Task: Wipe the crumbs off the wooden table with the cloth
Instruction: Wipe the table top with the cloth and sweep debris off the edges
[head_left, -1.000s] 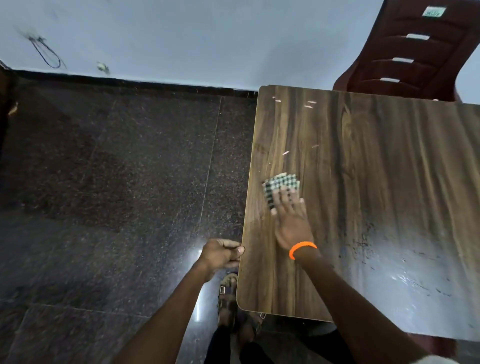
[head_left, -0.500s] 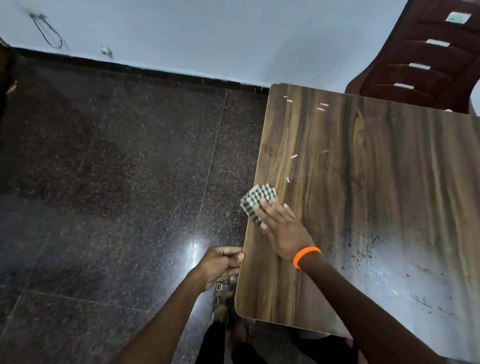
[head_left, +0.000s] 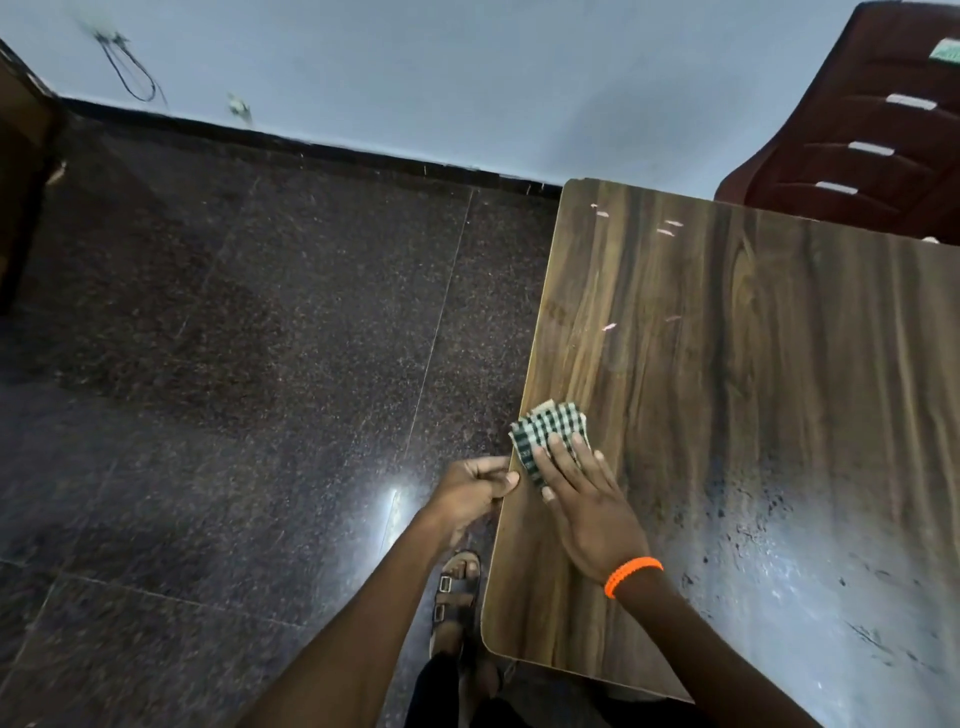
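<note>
Dark speckled stone floor (head_left: 234, 364) over the left half, glossy, with a glare spot near the feet. Pale wall (head_left: 415, 78) behind, black skirting along its foot, a loop of wire hanging at top left. Wooden bench (head_left: 753, 415) filling the right side, dark-grained, with a shiny, mottled patch toward the near right. Maroon plastic chair (head_left: 857, 130) pushed against the far edge.

Mid-task, by the look of it. Near left part of the bench apparently clear of bits. Still several pale crumbs (head_left: 609, 327) farther up: one or two near the middle of the left side, a few more close to the far left corner. Those remain to be swept; likely a reach farther up next, then a drag toward the left edge.

Right hand (head_left: 587, 499) flat, fingers spread, pressing down on the cloth with an orange band at the wrist. Left hand (head_left: 475, 486) just off the left edge beside the cloth, curled loosely, thumb touching the rim, perhaps cupped to catch what falls; cannot tell whether anything lies inside.

Cloth (head_left: 548, 431), folded green-and-white check, on the bench right at its left edge, one corner overhanging slightly, near half under the right fingertips.

Sandalled foot (head_left: 457, 587) on the floor below the near corner.
</note>
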